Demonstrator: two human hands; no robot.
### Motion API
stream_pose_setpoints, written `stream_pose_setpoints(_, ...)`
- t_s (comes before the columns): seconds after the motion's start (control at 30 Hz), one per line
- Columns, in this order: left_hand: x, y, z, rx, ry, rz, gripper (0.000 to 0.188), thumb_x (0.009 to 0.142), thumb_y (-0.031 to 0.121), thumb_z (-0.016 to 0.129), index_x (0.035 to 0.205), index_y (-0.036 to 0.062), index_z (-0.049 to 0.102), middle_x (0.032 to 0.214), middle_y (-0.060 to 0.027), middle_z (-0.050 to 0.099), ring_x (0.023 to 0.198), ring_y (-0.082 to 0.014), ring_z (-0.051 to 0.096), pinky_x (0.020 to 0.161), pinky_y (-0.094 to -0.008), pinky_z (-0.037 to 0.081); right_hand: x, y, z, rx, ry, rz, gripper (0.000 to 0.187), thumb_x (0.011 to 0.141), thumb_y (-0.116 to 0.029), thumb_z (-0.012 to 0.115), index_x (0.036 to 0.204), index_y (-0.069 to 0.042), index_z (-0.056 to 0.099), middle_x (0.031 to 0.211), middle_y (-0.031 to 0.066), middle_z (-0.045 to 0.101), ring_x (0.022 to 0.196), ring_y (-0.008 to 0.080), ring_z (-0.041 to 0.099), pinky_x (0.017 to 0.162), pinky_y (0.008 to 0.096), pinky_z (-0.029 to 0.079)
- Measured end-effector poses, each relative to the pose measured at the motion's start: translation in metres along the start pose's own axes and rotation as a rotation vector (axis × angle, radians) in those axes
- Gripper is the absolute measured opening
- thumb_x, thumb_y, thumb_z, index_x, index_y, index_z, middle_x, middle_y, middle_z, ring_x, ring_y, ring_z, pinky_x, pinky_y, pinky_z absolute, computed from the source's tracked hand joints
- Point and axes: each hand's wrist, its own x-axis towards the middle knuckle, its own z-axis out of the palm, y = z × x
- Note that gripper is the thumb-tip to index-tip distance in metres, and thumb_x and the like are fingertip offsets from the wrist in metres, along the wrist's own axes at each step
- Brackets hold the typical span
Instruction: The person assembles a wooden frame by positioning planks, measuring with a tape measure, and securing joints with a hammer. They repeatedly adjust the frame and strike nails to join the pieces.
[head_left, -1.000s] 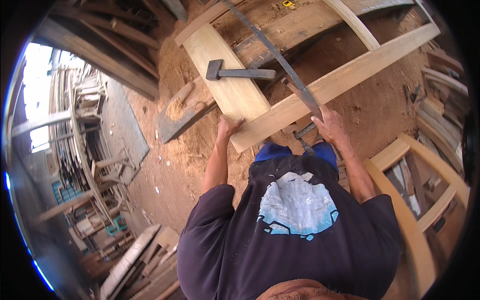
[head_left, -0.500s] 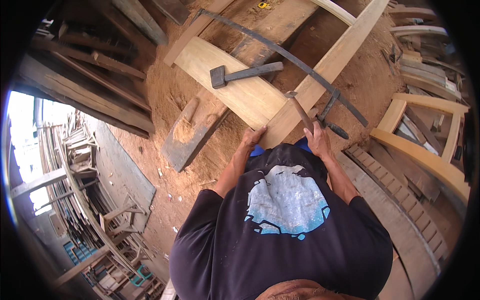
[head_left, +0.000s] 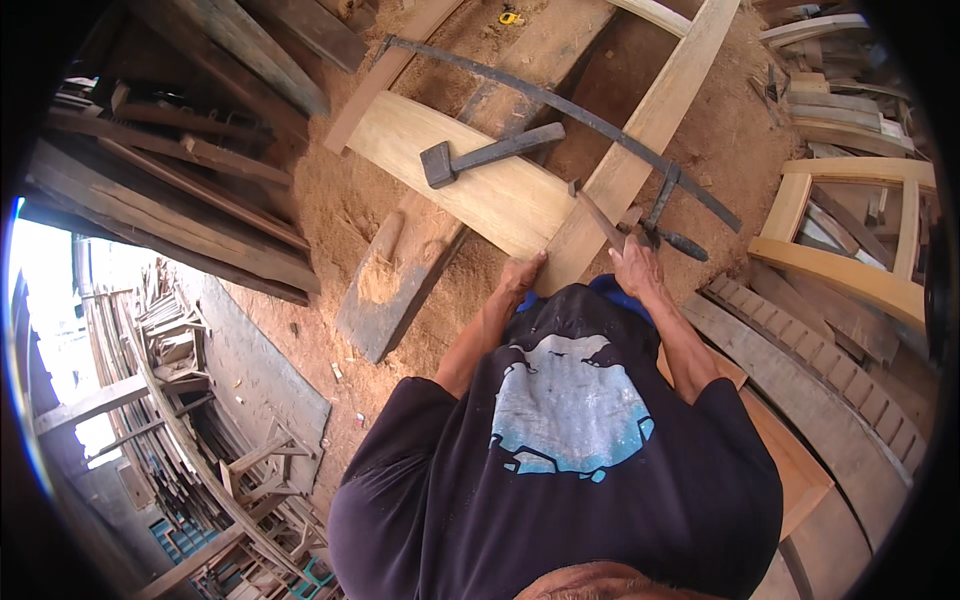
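Note:
A pale wooden frame (head_left: 640,150) lies before me, its wide panel (head_left: 400,135) joined to a long rail. My left hand (head_left: 522,271) is closed on the frame's near corner, thumb on top and the other fingers partly hidden. In my right hand (head_left: 637,264) is a hammer (head_left: 601,219), gripped by its wooden handle, with its small dark head at the joint of panel and rail. A dark mallet (head_left: 480,158) rests across the panel. Over the frame runs a long metal bar clamp (head_left: 540,95), its screw handle (head_left: 684,245) just right of my right hand.
Worn, dark beams (head_left: 395,285) under the frame stand among sawdust. A yellow tape measure (head_left: 510,18) lies at the far side. Another wooden frame (head_left: 845,250) and stacked curved pieces (head_left: 840,115) are at right. Heavy timbers (head_left: 170,215) lie left, with piled lumber behind them.
The whole view has shifted slightly. The hammer in my right hand has tilted a little, its head still near the joint. My left hand keeps its hold on the frame; mallet and clamp stay put.

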Motion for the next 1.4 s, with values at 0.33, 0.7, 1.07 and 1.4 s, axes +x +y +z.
stream_pose_setpoints(0.33,-0.014,0.005,-0.001,-0.021,0.003,0.030,0.059,0.080,0.041,0.078,0.103,-0.0121,0.068,0.097,-0.0197,0.071,0.090,-0.0227,0.066,0.078,-0.0342,0.051,-0.006,-0.008,0.007,0.353,0.350,-0.341,0.041,0.096,-0.037,0.057,0.105,0.002,0.052,0.091,0.0303,0.065,0.082,0.0447,0.066,0.070,0.0535,0.049)
stream_pose_setpoints(0.7,-0.002,-0.006,-0.002,0.084,-0.005,0.140,0.066,0.080,0.044,0.077,0.115,-0.0108,0.064,0.112,-0.0228,0.068,0.099,-0.0261,0.066,0.087,-0.0368,0.052,0.005,-0.011,0.002,0.334,0.125,-0.169,0.040,0.090,-0.033,0.061,0.104,0.005,0.061,0.096,0.0337,0.064,0.094,0.0521,0.060,0.081,0.0547,0.048)
stream_pose_setpoints(1.07,0.026,-0.038,-0.036,0.092,-0.237,0.261,0.054,0.081,0.034,0.078,0.120,-0.0011,0.065,0.110,-0.0139,0.069,0.100,-0.0240,0.064,0.088,-0.0370,0.050,0.044,-0.024,-0.017,0.351,-0.435,-0.279,0.043,0.089,-0.040,0.062,0.087,0.003,0.061,0.067,0.0127,0.065,0.058,0.0228,0.064,0.056,0.0368,0.050)
stream_pose_setpoints(1.4,0.023,0.038,-0.148,-0.293,0.592,0.322,0.047,0.087,0.035,0.071,0.110,-0.0049,0.063,0.083,-0.0087,0.067,0.077,-0.0158,0.061,0.070,-0.0317,0.050,0.109,-0.069,-0.030,0.056,-0.559,-0.333,0.050,0.090,-0.038,0.060,0.102,0.010,0.063,0.099,0.0345,0.064,0.101,0.0492,0.061,0.087,0.0517,0.048)
